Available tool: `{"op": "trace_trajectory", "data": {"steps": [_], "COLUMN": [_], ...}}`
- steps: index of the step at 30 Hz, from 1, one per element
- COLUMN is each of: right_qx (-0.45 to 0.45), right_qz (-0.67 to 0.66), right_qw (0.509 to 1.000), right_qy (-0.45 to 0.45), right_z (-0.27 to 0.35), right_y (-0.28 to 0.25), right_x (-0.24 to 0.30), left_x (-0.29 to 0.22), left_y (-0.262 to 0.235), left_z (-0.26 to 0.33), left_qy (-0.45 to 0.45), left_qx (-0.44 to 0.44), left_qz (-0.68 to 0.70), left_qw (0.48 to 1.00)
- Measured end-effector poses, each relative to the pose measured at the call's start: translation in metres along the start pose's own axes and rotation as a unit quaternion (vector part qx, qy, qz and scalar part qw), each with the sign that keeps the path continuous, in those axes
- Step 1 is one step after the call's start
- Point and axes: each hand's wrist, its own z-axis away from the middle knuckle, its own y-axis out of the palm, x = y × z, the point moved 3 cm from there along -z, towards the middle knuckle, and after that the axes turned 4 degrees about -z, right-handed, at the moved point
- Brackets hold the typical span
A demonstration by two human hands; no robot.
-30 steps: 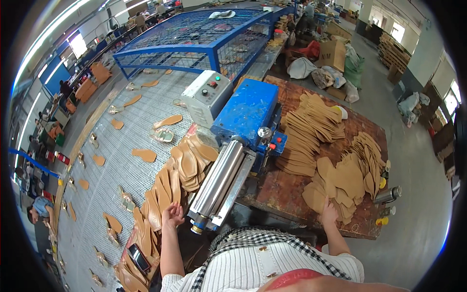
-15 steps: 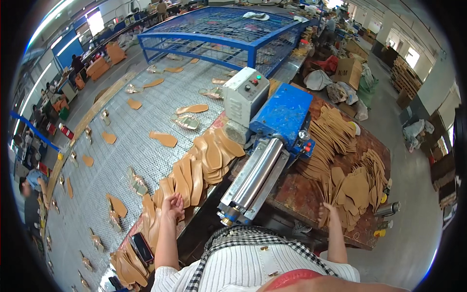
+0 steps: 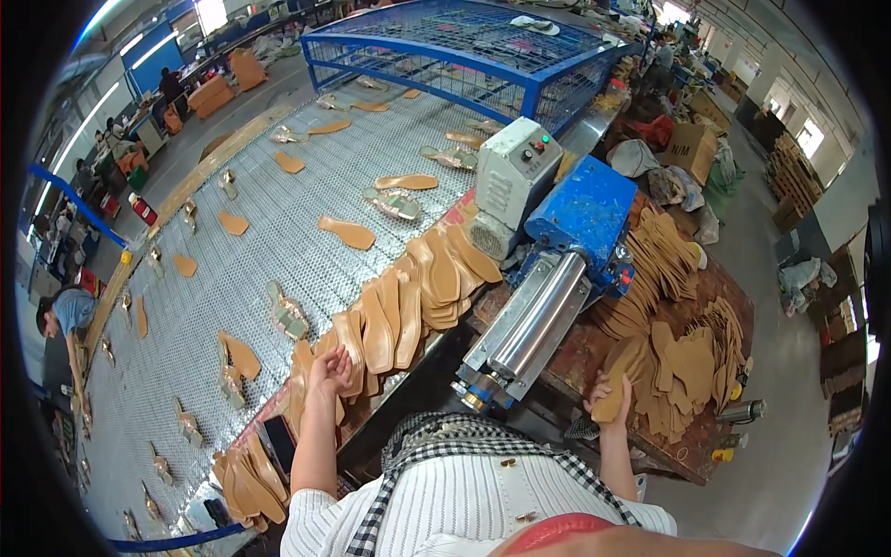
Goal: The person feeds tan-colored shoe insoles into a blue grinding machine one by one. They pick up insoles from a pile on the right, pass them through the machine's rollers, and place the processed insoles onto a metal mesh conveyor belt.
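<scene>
My right hand point(image 3: 610, 401) grips a tan shoe insole point(image 3: 620, 371), raised at the near edge of the pile of flat tan insoles point(image 3: 676, 357) on the brown table. Beside a row of shiny tan insoles point(image 3: 380, 320) along the near edge of the mesh conveyor, my left hand point(image 3: 331, 370) is loosely curled with its fingers a little apart; nothing shows in it. Between my hands stands a blue roller machine point(image 3: 583, 209) with a steel roller point(image 3: 538, 316).
Scattered shoe parts and insoles lie over the mesh conveyor point(image 3: 278, 213), which runs under a blue wire cage point(image 3: 445, 56). A grey control box point(image 3: 515, 176) stands by the roller machine. Another person point(image 3: 70, 311) leans at the far left edge. A phone point(image 3: 280, 441) lies near my left forearm.
My right hand has lifted an insole off the pile and brought it slightly left. My left hand stays by the shiny row. The whole view has shifted, with the machine now further right.
</scene>
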Motion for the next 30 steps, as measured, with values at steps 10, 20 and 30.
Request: {"op": "trace_trajectory", "data": {"steps": [10, 20, 30], "right_qx": [0.05, 0.014, -0.023], "right_qz": [0.433, 0.596, 0.732], "right_qw": [0.86, 0.748, 0.633], "right_qy": [-0.267, -0.293, -0.25], "right_z": [0.022, 0.028, 0.033], "right_y": [0.108, 0.068, 0.081], "right_x": [-0.017, 0.02, 0.04], "left_x": [0.03, 0.027, 0.037], "left_y": [0.056, 0.056, 0.077], "left_z": [0.012, 0.034, 0.041], "left_qy": [-0.099, -0.013, 0.01], "left_qx": [0.033, 0.02, 0.022], "left_qz": [-0.033, -0.079, -0.106], "left_qw": [0.994, 0.997, 0.994]}}
